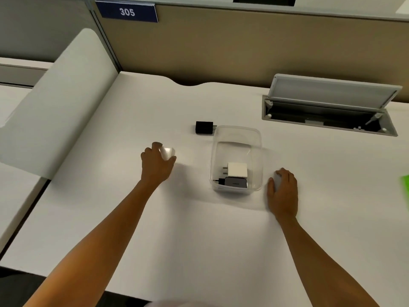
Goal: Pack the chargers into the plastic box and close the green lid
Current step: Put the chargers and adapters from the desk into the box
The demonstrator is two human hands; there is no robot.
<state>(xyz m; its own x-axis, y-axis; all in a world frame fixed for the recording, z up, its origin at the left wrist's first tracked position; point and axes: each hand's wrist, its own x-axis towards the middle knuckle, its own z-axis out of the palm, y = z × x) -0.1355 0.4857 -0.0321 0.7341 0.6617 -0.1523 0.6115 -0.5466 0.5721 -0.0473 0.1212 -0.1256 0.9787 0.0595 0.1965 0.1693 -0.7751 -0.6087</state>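
Note:
A clear plastic box (236, 134) stands open in the middle of the white desk. Inside it lie a white charger (238, 169) and a dark grey charger (235, 182), side by side at the near end. A black charger (204, 127) rests on the desk just left of the box's far corner. My left hand (156, 162) is left of the box, fingers closed around a white charger (168, 152). My right hand (283, 191) rests on the desk right of the box, covering a small pale charger (277, 179). The green lid (405, 185) shows at the right edge.
An open cable hatch (327, 116) with a raised grey flap is sunk into the desk at the back right. A tan partition (243, 47) runs along the back. A white divider panel (59, 103) borders the desk on the left.

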